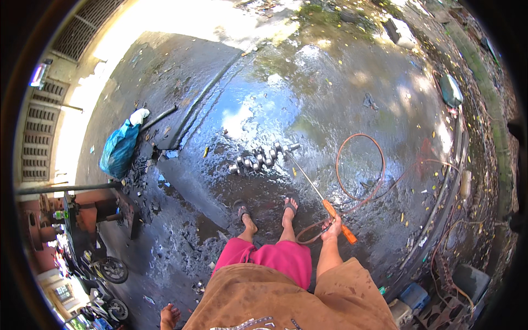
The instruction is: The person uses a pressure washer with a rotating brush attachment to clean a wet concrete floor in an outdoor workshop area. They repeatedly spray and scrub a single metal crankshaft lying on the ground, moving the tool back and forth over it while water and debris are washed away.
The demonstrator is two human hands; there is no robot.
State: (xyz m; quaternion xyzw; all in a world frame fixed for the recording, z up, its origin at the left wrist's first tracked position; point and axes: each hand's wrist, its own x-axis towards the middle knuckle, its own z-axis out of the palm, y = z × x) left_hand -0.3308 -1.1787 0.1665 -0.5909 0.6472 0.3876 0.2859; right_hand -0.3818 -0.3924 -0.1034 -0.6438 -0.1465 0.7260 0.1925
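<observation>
My right hand [331, 227] is wrapped round the orange handle of a spray lance [329, 208]. The thin metal tube of the lance slants up and to the left, and its tip ends beside the right end of a metal crankshaft [257, 161]. That crankshaft lies on the wet, dark ground in front of my feet. From the handle, a reddish hose [383, 164] loops out on the ground to the right. My left hand [170, 314] hangs low at the lower left, fingers apart, with nothing visible in it.
Shallow water [242, 113] covers the ground beyond the crankshaft. At left are a blue bag [119, 149], a reddish machine [88, 212] and parked motorcycles [113, 270]. A jerrycan [451, 91] stands far right; a blue container [415, 297] and metal scrap sit lower right.
</observation>
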